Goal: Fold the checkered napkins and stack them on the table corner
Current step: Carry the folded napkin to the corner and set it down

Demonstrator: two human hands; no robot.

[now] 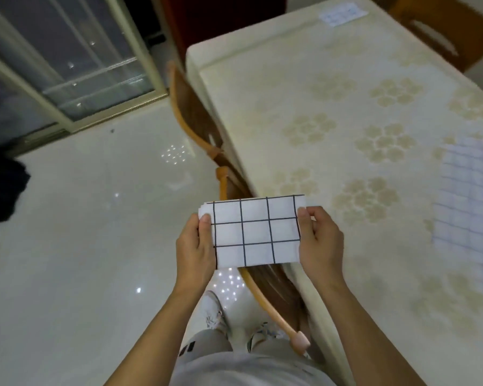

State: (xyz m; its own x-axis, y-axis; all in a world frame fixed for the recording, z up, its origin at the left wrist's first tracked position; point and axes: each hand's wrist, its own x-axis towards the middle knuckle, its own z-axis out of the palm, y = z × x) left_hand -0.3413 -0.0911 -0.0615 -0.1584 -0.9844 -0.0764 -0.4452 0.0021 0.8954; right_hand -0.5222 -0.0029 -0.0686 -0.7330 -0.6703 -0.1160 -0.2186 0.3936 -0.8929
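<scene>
Both hands (258, 243) pinch folded checkered napkin (255, 231); beside table (346, 107)

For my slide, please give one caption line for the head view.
Both hands, left hand and right hand, hold a folded checkered napkin beside the table.

floor (81, 232): glossy white (light glints) | chair (195, 118): wooden | sliding glass door (67, 59)
</scene>
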